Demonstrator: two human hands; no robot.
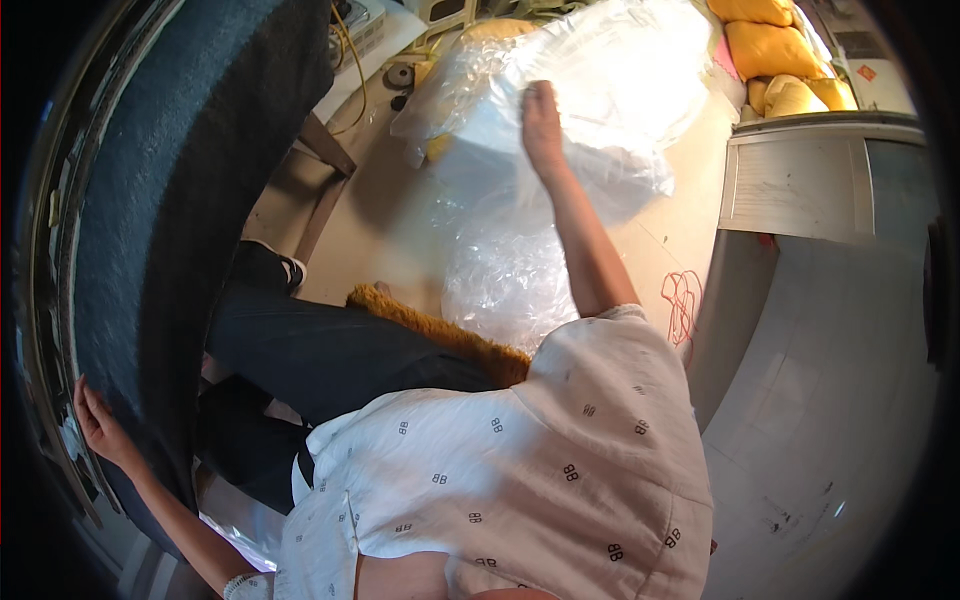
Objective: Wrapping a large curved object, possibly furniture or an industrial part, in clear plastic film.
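Observation:
My right hand point(542, 125) reaches forward over a large heap of clear plastic bags or sheeting point(615, 70). Its fingers are close together and look closed on the plastic film, though the fingertips are partly hidden. Far to the left, my left hand point(100, 428) lies with its fingers stretched out at the edge of a dark blue-grey fleecy cloth point(150, 330). More crinkled clear plastic point(505, 275) lies on the floor just beyond my right shoulder.
A mustard furry cushion edge point(440, 330) shows beside my leg. Red cord point(682, 305) lies on the floor to the right. Yellow-orange bundles point(770, 50) are stacked at the back right, behind a whitish cabinet panel point(795, 180). A wooden table leg point(325, 185) stands at left.

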